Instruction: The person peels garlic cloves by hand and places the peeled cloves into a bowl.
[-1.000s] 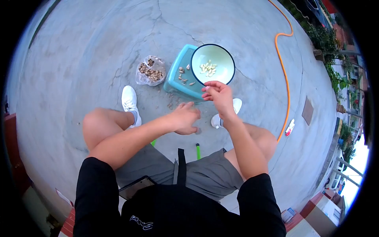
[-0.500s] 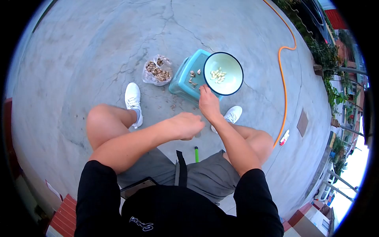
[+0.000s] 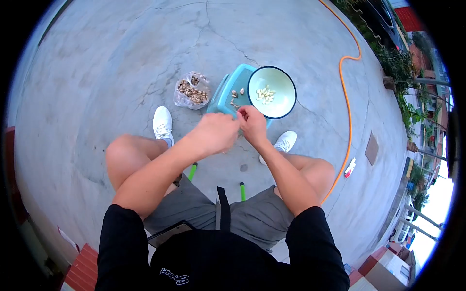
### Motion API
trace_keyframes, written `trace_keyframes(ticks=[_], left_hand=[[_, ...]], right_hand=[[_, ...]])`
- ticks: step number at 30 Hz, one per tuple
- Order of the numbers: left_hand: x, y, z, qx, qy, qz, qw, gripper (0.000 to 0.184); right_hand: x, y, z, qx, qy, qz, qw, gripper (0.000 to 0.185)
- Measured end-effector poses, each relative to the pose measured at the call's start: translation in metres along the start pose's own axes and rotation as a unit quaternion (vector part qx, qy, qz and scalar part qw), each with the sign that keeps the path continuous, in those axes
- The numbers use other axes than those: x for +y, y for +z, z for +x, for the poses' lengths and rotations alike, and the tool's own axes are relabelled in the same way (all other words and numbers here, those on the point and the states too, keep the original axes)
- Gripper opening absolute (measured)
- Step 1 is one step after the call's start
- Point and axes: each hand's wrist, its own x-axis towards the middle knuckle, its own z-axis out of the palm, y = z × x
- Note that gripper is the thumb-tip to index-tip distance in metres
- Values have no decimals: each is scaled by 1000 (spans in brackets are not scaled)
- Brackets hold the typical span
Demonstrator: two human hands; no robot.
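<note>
My left hand (image 3: 218,132) and my right hand (image 3: 253,125) meet at the fingertips over the near edge of a light blue plastic stool (image 3: 224,97). The fingers of both are closed in a pinch; whatever sits between them is too small and hidden to make out. Just beyond my right hand, a pale green bowl (image 3: 284,99) with a dark rim rests on the stool and holds several peeled, cream-white garlic cloves (image 3: 265,94). Beside the bowl lie a few brownish unpeeled cloves (image 3: 234,95).
Left of the stool, a clear plastic bag (image 3: 180,101) full of unpeeled cloves (image 3: 195,94) stands on the cracked concrete floor (image 3: 131,63). White shoes flank the stool. An orange hose (image 3: 345,92) runs along the right, near a small red-and-white packet (image 3: 349,167).
My left hand has moved up and forward to meet my right hand. My right hand has drawn back slightly from the bowl's edge, towards me and the left.
</note>
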Motion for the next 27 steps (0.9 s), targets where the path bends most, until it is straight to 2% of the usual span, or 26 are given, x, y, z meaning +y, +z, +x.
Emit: trace_keyframes(ticks=[1,2,3,4,5,6,8,10,12,16,18,27], left_hand=[[0,-9,1,50,-29,-31,998,22],[0,-16,3,99,-59,-62,991,22],[0,-22,5,97,-55,-61,992,22],[0,-26,6,158,-57,-134,977,22],[2,-30,8,215,-58,-206,953,23],[5,-33,9,212,-54,-206,954,23],[14,-37,13,196,-42,-415,887,24],[19,-36,16,172,-39,-435,883,20],[24,-33,19,165,-48,-528,832,14],[32,-34,23,182,-41,-528,829,9],[36,-33,24,201,-37,-558,805,8],[43,-36,21,194,-50,-560,804,6]], right_hand=[[-10,-10,4,1,82,161,984,12],[-18,-24,6,5,84,161,983,12],[-26,-41,8,-9,132,341,931,12],[-34,-59,10,-20,174,509,843,12],[-44,-77,9,-22,169,548,819,11],[-48,-89,8,-17,171,548,819,11],[-52,-106,2,-35,160,600,783,12],[-53,-112,-4,-31,153,617,771,12],[-56,-115,-8,-30,135,620,772,11],[-56,-123,-15,-3,133,622,772,11],[-56,-128,-18,4,119,616,778,11],[-61,-133,-26,11,120,593,796,13]])
